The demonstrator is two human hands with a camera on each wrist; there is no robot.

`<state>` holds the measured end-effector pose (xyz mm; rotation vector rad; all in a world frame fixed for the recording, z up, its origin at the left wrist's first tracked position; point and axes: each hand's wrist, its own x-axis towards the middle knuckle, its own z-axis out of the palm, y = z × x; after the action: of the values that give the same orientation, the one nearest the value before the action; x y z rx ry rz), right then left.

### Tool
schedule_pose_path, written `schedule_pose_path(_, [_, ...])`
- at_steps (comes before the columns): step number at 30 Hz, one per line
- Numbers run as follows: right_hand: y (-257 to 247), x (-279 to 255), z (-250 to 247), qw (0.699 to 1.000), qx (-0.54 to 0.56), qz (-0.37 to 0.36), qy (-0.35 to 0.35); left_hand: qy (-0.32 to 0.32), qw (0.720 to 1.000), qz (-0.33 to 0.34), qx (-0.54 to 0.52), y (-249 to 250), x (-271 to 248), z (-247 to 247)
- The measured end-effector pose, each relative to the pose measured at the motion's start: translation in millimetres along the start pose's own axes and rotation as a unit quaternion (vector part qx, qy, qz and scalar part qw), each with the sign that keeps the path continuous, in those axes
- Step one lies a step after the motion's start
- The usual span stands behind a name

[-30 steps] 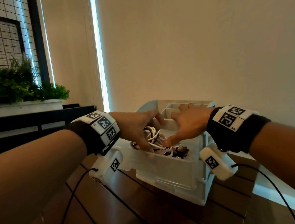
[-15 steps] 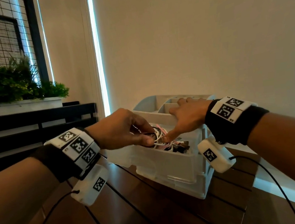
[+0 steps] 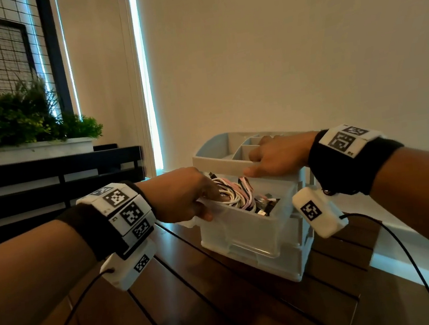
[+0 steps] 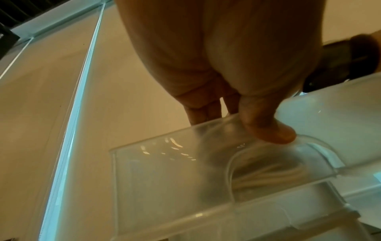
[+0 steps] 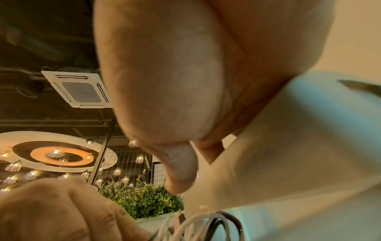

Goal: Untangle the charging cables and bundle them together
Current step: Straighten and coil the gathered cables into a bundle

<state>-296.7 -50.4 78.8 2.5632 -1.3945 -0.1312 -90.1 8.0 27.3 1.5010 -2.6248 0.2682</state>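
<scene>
A tangle of white, pink and black charging cables [image 3: 235, 194] lies in a clear plastic drawer [image 3: 243, 234] pulled out of a pale desk organizer [image 3: 221, 159]. My left hand [image 3: 207, 206] pinches the drawer's front wall at its left corner. In the left wrist view its thumb [image 4: 268, 127] lies outside the drawer [image 4: 164, 179] and its fingers inside, with the cables [image 4: 268, 176] dim behind the wall. My right hand [image 3: 268, 156] rests flat on the organizer's top. The right wrist view shows the cables [image 5: 206, 225] below that thumb [image 5: 181, 171].
The organizer stands on a dark slatted wooden table [image 3: 224, 308] close to a beige wall. A white ledge [image 3: 419, 259] runs along the wall at the right. A planter with green plants [image 3: 16, 120] sits on a black shelf to the left.
My left hand has drawn back from among the cables to the drawer's front wall. My right hand has stayed on the organizer's top.
</scene>
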Motion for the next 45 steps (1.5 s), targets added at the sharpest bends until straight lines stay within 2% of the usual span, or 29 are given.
schedule_pose_path(5, [8.9,3.5,1.4,1.0,-0.015,-0.023,-0.002,0.003,1.0,-0.006,-0.012,-6.7,10.0,-0.6])
schedule_pose_path(10, [6.7,10.7,0.1,0.999,-0.019,-0.042,0.008,0.051,0.999,0.011,-0.009,5.1,30.9,4.8])
schedule_pose_path(16, [14.8,11.9,-0.4,0.999,0.004,-0.051,-0.004,0.085,0.991,-0.007,-0.099,1.5,37.3,7.2])
schedule_pose_path(18, [17.2,11.8,-1.8,0.999,0.017,-0.048,-0.013,0.119,0.989,-0.016,-0.083,0.5,36.3,9.0])
schedule_pose_path(20, [20.9,10.8,-2.9,0.997,0.062,-0.043,-0.022,0.127,0.99,-0.011,-0.067,-0.2,36.4,10.0])
schedule_pose_path(24, [23.7,6.3,-3.3,0.984,0.176,-0.033,-0.025,0.105,0.993,0.006,-0.051,-2.7,37.1,12.8])
schedule_pose_path(29, [24.3,5.8,-3.8,0.975,0.216,-0.028,-0.037,0.086,0.996,0.028,-0.024,-1.0,40.7,16.0])
schedule_pose_path(33, [24.3,3.9,-5.1,0.968,0.245,-0.025,-0.047,0.048,0.996,-0.013,-0.074,1.1,44.7,13.3])
schedule_pose_path(36, [24.4,4.9,-5.6,0.972,0.229,-0.026,-0.045,-0.003,1.0,-0.006,0.004,1.5,49.6,15.8])
schedule_pose_path(39, [24.9,5.3,-5.6,0.976,0.21,-0.026,-0.042,-0.019,0.997,-0.041,0.066,4.4,57.7,18.8])
schedule_pose_path(41, [25.8,4.5,-5.5,0.979,0.196,-0.029,-0.046,0.02,0.999,-0.04,0.029,3.7,59.7,22.7])
schedule_pose_path(43, [26.2,3.5,-5.8,0.981,0.183,-0.032,-0.048,0.12,0.989,-0.042,-0.074,1.7,53.6,24.6])
schedule_pose_path(45, [26.8,2.6,-6.2,0.982,0.181,-0.036,-0.05,0.205,0.971,-0.057,-0.111,0.6,44.4,27.5])
